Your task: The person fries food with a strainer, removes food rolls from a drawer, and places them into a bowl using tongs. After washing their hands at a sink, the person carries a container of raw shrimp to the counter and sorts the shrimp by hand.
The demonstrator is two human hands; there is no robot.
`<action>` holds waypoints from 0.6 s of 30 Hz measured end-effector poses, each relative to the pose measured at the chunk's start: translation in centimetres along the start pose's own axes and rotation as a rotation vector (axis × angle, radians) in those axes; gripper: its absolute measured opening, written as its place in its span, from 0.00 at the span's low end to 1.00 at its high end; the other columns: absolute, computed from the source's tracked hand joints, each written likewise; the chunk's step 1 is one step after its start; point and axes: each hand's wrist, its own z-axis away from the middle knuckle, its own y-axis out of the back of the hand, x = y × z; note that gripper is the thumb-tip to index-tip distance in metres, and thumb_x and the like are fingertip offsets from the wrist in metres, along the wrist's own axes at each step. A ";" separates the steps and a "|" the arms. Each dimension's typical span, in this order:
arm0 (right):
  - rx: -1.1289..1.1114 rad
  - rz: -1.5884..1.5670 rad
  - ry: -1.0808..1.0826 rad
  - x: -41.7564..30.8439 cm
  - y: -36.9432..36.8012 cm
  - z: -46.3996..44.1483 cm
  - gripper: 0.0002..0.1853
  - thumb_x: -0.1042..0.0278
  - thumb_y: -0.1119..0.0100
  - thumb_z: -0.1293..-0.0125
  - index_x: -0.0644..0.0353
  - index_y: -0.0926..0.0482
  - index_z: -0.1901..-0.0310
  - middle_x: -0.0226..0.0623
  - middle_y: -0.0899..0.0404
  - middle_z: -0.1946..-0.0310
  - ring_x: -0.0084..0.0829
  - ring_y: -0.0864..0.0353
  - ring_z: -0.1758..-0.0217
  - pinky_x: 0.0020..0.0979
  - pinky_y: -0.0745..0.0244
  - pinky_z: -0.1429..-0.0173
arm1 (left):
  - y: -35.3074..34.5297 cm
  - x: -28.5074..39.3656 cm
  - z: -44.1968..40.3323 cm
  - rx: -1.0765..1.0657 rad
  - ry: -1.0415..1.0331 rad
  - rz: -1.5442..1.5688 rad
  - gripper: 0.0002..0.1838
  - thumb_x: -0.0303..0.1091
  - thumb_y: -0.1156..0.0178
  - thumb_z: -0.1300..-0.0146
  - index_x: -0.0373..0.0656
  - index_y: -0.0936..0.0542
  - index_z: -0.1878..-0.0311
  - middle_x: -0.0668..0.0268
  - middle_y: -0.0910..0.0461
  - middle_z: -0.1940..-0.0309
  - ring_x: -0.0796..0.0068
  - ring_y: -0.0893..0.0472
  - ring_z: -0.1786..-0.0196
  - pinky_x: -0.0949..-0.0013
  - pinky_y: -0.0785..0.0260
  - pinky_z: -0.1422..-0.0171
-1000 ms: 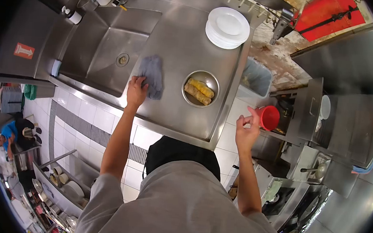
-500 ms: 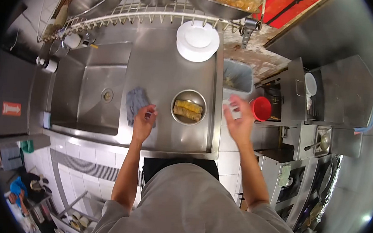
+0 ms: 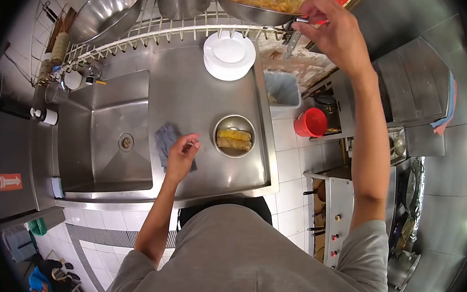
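Note:
My left hand (image 3: 182, 155) hovers over the grey cloth (image 3: 166, 141) on the steel counter, fingers curled with small gaps and nothing in them. High on the right, my right hand (image 3: 333, 30) reaches to the edge of a metal bowl (image 3: 255, 15) of orange-brown food on the wire rack; its thumb and fingers are at the rim. Whether they grip it is unclear. A small steel bowl (image 3: 233, 152) on the counter holds two yellow-brown rolls (image 3: 234, 139). Behind it stands a stack of white plates (image 3: 229, 55).
A sink (image 3: 114, 158) lies left of the counter. The wire rack (image 3: 193, 28) also bears a large empty bowl (image 3: 108, 11) and a pot (image 3: 183, 0). At right are a lined bin (image 3: 283, 89), a red bucket (image 3: 310, 122) and a stove (image 3: 338, 214).
My right hand has risen from beside the red bucket to the bowl on the rack. My left hand has lifted off the cloth and moved slightly right. The view has shifted, showing more of the rack.

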 end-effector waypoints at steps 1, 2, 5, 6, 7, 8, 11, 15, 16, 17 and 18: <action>0.034 -0.009 -0.074 0.0 -0.8 0.4 0.23 0.63 0.26 0.47 0.59 0.23 0.51 0.38 0.19 0.62 0.36 0.19 0.66 0.35 0.23 0.59 | 0.1 -0.1 0.0 -0.007 -0.001 0.001 0.13 0.28 0.38 0.34 0.41 0.20 0.47 0.71 0.22 0.63 0.83 0.25 0.66 0.78 0.31 0.60; 0.069 -0.016 -0.147 0.2 -1.7 1.0 0.24 0.62 0.25 0.48 0.60 0.24 0.52 0.39 0.18 0.63 0.37 0.18 0.67 0.36 0.22 0.60 | 0.0 -0.3 0.0 -0.008 -0.020 0.005 0.13 0.28 0.39 0.34 0.42 0.20 0.47 0.71 0.22 0.63 0.83 0.25 0.66 0.78 0.31 0.60; 0.297 0.025 -0.199 0.3 -4.7 1.5 0.19 0.61 0.27 0.45 0.60 0.22 0.55 0.40 0.16 0.69 0.35 0.15 0.68 0.33 0.22 0.60 | -0.1 -0.5 -0.1 -0.040 -0.012 0.057 0.13 0.28 0.39 0.34 0.41 0.21 0.46 0.71 0.22 0.63 0.84 0.25 0.65 0.78 0.31 0.59; 0.300 0.032 -0.202 0.6 -4.0 1.5 0.19 0.61 0.27 0.45 0.60 0.22 0.55 0.40 0.16 0.69 0.35 0.15 0.68 0.33 0.22 0.60 | -0.3 -0.4 -0.4 -0.051 0.011 0.109 0.13 0.28 0.39 0.33 0.41 0.21 0.46 0.71 0.22 0.62 0.84 0.25 0.65 0.78 0.31 0.59; 0.323 -0.003 -0.261 0.5 -2.9 1.2 0.17 0.62 0.28 0.43 0.61 0.20 0.57 0.39 0.16 0.69 0.31 0.15 0.68 0.30 0.22 0.59 | -0.5 -0.2 -0.5 -0.051 0.010 0.111 0.13 0.28 0.39 0.33 0.41 0.21 0.46 0.71 0.22 0.62 0.84 0.25 0.65 0.78 0.31 0.59; 0.345 -0.042 -0.319 0.2 -1.7 0.8 0.14 0.63 0.29 0.41 0.61 0.18 0.58 0.38 0.15 0.70 0.27 0.15 0.67 0.27 0.23 0.58 | -0.6 0.2 -0.6 -0.053 0.002 0.124 0.13 0.28 0.39 0.33 0.40 0.21 0.46 0.71 0.22 0.62 0.84 0.24 0.64 0.78 0.30 0.59; 0.475 -0.237 -0.470 -2.8 3.9 1.0 0.12 0.73 0.34 0.40 0.68 0.19 0.56 0.39 0.17 0.69 0.26 0.20 0.66 0.26 0.24 0.60 | -1.0 2.4 -0.6 -0.041 -0.014 0.142 0.13 0.29 0.40 0.32 0.39 0.21 0.46 0.71 0.21 0.62 0.83 0.23 0.62 0.77 0.29 0.56; 0.722 -0.359 -0.497 -3.0 8.1 5.2 0.08 0.75 0.34 0.37 0.71 0.19 0.60 0.41 0.15 0.63 0.25 0.15 0.63 0.23 0.21 0.55 | -3.4 5.7 -0.5 -0.151 0.033 0.232 0.12 0.29 0.42 0.30 0.39 0.20 0.46 0.67 0.20 0.55 0.80 0.22 0.56 0.74 0.28 0.50; 0.739 -0.402 -0.480 -2.8 8.2 7.0 0.09 0.75 0.33 0.38 0.70 0.19 0.60 0.43 0.15 0.63 0.27 0.15 0.63 0.24 0.21 0.54 | -4.5 6.8 -0.5 -0.155 0.033 0.235 0.12 0.29 0.42 0.30 0.39 0.20 0.46 0.67 0.20 0.55 0.80 0.22 0.56 0.74 0.28 0.50; 0.755 -0.447 -0.460 -2.2 7.4 9.2 0.09 0.75 0.33 0.38 0.69 0.20 0.59 0.45 0.16 0.62 0.28 0.15 0.63 0.26 0.21 0.53 | -5.8 8.0 -0.6 -0.235 0.001 0.323 0.13 0.30 0.43 0.30 0.40 0.21 0.44 0.66 0.20 0.54 0.80 0.22 0.55 0.74 0.28 0.50; 0.780 -0.558 -0.463 -2.2 5.8 11.2 0.08 0.76 0.34 0.38 0.67 0.21 0.60 0.46 0.16 0.61 0.29 0.15 0.61 0.27 0.20 0.52 | -7.1 9.3 -0.6 -0.311 -0.031 0.409 0.14 0.31 0.44 0.29 0.40 0.22 0.43 0.65 0.20 0.53 0.80 0.22 0.55 0.73 0.28 0.50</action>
